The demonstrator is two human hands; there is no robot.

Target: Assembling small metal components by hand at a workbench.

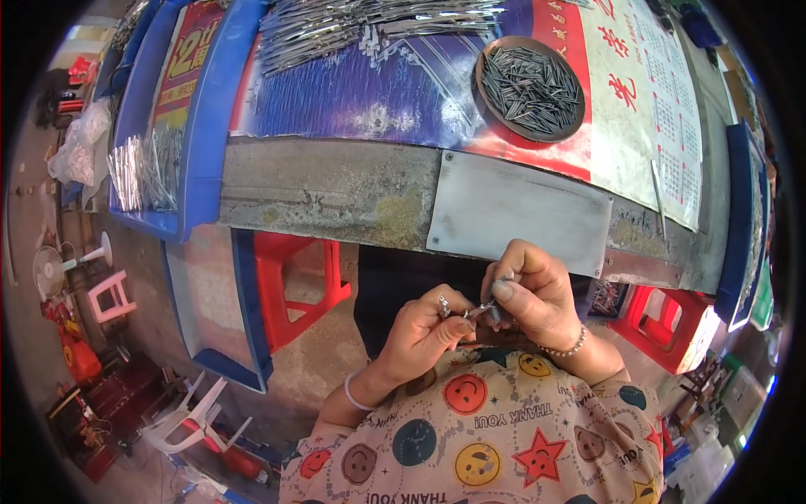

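Observation:
My left hand point(424, 334) and my right hand point(544, 304) meet in front of the table edge, above the printed apron on my lap. Between the left thumb and fingers is a small shiny metal piece point(478, 312), its far end reaching the right fingertips. The right thumb and forefinger pinch at that end; what else they hold is too small to make out. Nearest on the table is a round brown bowl point(480, 94) of dark, thin metal pins point(531, 88). At the far side lies a heap of long, slender silvery metal parts point(336, 29).
A light metal plate point(520, 214) is screwed to the table's front edge. A thin metal rod point(659, 200) lies to the right. Blue trays point(201, 160) stand left, one with upright metal parts; another blue tray point(739, 227) stands right. Red stools point(294, 286) are below.

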